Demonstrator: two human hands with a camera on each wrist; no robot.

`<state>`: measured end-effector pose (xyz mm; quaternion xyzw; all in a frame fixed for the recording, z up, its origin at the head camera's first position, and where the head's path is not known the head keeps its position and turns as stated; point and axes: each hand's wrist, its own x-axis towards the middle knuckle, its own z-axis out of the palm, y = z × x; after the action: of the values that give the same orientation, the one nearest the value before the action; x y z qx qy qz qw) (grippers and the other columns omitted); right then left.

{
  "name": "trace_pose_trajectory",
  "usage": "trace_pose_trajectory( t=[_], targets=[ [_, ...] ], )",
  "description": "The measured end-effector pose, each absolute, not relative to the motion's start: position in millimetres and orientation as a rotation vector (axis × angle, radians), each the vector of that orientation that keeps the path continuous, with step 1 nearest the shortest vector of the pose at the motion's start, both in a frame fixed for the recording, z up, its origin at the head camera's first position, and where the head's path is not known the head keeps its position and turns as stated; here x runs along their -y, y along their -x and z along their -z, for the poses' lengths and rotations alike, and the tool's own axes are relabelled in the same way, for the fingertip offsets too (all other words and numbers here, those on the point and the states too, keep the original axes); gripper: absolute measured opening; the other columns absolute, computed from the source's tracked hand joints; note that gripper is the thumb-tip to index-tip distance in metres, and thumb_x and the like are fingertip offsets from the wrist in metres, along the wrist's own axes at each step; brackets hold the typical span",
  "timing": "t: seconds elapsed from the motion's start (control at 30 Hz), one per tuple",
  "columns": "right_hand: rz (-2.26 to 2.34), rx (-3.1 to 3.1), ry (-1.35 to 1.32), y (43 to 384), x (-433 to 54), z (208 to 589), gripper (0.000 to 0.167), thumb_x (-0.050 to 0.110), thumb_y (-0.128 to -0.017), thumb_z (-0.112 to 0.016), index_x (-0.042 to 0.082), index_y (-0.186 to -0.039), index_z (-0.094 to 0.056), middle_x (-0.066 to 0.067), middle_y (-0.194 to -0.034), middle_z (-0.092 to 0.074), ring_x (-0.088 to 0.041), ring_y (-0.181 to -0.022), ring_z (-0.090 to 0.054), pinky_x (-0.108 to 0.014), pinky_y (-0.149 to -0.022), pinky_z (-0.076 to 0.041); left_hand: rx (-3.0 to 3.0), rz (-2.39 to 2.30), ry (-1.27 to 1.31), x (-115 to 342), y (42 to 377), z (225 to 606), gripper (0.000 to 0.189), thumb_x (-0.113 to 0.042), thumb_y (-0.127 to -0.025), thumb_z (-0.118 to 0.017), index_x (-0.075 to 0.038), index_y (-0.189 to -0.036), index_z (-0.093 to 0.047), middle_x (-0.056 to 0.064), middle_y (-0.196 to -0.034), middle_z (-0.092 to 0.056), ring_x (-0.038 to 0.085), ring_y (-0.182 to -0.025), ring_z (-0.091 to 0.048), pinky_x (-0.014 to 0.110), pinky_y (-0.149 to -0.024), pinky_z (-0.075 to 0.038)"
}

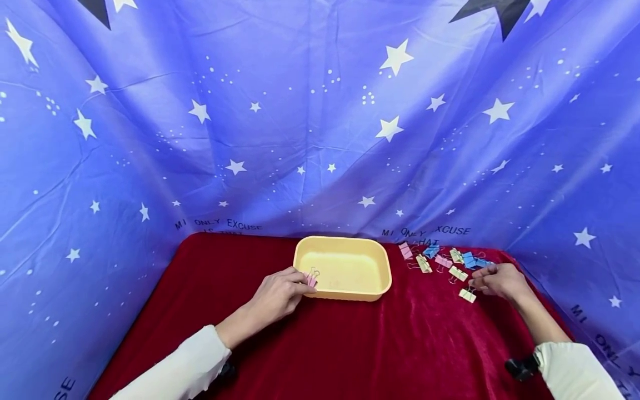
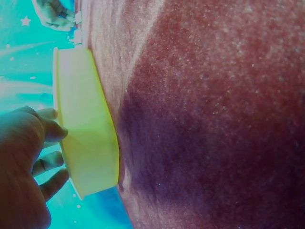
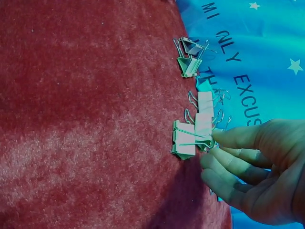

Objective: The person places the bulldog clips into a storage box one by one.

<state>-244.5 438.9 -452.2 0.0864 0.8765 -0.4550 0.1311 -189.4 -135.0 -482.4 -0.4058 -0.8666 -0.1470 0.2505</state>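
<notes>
Head view: One yellow box (image 1: 350, 272), lower centre, long axis running left to right on a red cloth (image 1: 350, 350). One left hand (image 1: 280, 290), at the box's near left corner, grasping a pink clip (image 1: 311, 281) in thumb and fingers; clip at the rim, box extending to the right of the fingertips. One right hand (image 1: 502, 280), lower right, pinching a yellow clip (image 1: 467, 295), which lies below and left of its fingertips. Loose clips (image 1: 443, 261), spread between box and right hand. Left hand nearer the box; right well apart from it.

Left wrist view: Left fingers at the rim, left of frame; pink clip not discernible. Right hand small, upper left.

Right wrist view: Yellow clip, centre, left of the fingertips; body lengthwise top to bottom, wire handles pointing right into the pinch.
</notes>
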Motion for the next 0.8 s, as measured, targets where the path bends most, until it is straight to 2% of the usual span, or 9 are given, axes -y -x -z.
trace_pose_trajectory(
  t=[0.23, 0.57, 0.8],
  targets=[
    [1.313, -2.55, -0.195, 241.8, -438.9, 457.2, 0.027, -0.003, -0.102, -0.075, -0.024, -0.12, -0.071, -0.001, -0.091, -0.085, -0.003, -0.079, -0.077, -0.03, -0.076, -0.07, 2.38, 0.381, 1.098, 133.4, 189.1, 481.8, 0.037, 0.004, -0.086, -0.084, -0.025, -0.107, -0.092, -0.009, -0.108, -0.083, 0.011, -0.104, -0.074, 0.027, -0.085, -0.066],
    [1.316, -2.485, -0.134, 242.7, -441.0, 449.6, 0.027, -0.012, -0.101, -0.071, -0.03, -0.121, -0.066, -0.016, -0.093, -0.085, -0.014, -0.081, -0.083, -0.037, -0.079, -0.071, 2.366, 0.393, 1.095, 133.8, 189.4, 482.2, 0.037, 0.005, -0.086, -0.083, -0.024, -0.107, -0.091, -0.009, -0.107, -0.083, 0.011, -0.103, -0.073, 0.027, -0.083, -0.066],
    [1.28, -2.442, -0.141, 242.5, -441.9, 448.3, 0.028, -0.013, -0.1, -0.071, -0.029, -0.123, -0.067, -0.018, -0.094, -0.086, -0.016, -0.082, -0.084, -0.04, -0.079, -0.072, 2.362, 0.378, 1.093, 133.5, 190.2, 482.0, 0.038, 0.005, -0.084, -0.083, -0.025, -0.107, -0.091, -0.009, -0.106, -0.083, 0.01, -0.102, -0.073, 0.026, -0.082, -0.065]
  ],
)
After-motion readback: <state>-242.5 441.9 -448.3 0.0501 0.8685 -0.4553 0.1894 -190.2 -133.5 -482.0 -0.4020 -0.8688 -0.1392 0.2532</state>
